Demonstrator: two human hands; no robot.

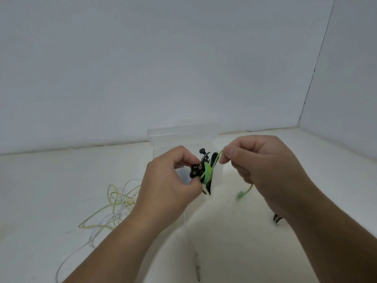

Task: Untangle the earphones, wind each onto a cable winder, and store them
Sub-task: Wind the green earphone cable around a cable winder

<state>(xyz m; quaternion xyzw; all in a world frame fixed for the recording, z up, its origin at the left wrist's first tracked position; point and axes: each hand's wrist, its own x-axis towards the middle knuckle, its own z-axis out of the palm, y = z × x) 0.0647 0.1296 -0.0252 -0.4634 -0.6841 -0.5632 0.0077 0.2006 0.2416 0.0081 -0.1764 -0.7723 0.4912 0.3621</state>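
My left hand [169,180] grips a black cable winder [210,172] above the table, with black earbuds pinched against it. Several turns of green earphone cable [207,174] are wrapped round the winder. My right hand [261,164] pinches the free green cable just right of the winder; its blurred green plug end [240,194] dangles below the hand. A tangle of pale yellow and white earphone cables [114,203] lies on the table at the left.
A clear plastic box [183,133] stands behind my hands near the back wall. A white cable with a metal jack plug [197,270] runs toward the table's front edge. A small black winder [276,218] peeks out under my right forearm. White walls close the back and right.
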